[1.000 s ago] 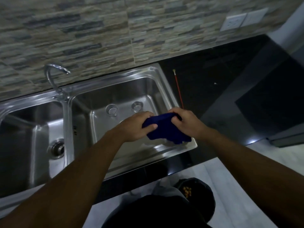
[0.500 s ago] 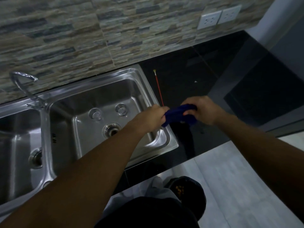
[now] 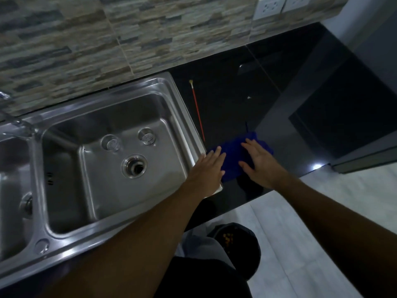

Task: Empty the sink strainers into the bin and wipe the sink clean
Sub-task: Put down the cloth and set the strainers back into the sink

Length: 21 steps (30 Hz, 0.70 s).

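I stand at a glossy black table set against a wall of rough stone-look tiles, with two white sockets at the top right. A steel double sink is sunk into the table; the right basin's drain sits open and bare. My blue cloth lies flat on the table just beside the sink's right rim. My left hand rests spread with fingers straight, partly on the rim and partly on the cloth. My right hand lies spread flat on the cloth's right side. A thin red stick lies on the table behind the cloth. Below, the bin stands on the pale tiled floor.
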Tool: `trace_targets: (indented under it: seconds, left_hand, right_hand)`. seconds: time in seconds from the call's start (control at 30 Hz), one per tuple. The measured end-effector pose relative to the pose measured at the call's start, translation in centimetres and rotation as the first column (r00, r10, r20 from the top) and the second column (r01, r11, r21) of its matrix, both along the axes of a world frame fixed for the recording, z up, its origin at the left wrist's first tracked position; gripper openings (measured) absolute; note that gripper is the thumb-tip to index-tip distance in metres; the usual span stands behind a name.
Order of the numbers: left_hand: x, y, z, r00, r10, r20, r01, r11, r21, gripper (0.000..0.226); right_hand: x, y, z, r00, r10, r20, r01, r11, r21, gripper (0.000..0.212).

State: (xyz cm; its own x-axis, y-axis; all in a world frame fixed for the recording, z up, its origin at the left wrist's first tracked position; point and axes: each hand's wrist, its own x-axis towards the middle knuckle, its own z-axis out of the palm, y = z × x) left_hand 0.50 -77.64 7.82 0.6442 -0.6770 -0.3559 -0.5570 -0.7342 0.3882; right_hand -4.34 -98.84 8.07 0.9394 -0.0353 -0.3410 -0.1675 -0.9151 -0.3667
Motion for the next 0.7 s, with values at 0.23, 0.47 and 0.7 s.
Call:
trace_targets:
  seconds: [0.23, 0.47, 0.7]
  left_hand:
    - [0.5, -0.8, -1.5, 0.995, -0.052, 0.082, 0.036, 0.983, 0.182, 0.073]
    - [2.5, 0.2, -0.4, 0.989, -0.018, -0.146, 0.018, 1.0, -0.003, 0.072]
    - [3.1, 10.6, -0.5, 0.905, 0.422, 0.061, -0.409, 0.9, -0.152, 0.061]
  right_hand:
    - [0.5, 1.4, -3.1, 0.999, 0.03, -0.013, -0.032, 0.977, -0.209, 0.078]
    - [2.4, 3.6, -0.8, 0.994, -0.061, -0.087, 0.036, 0.963, -0.268, 0.079]
    - [3.3, 10.8, 0.5, 0.987, 0.003, 0.164, -0.016, 0.997, 0.079, 0.067]
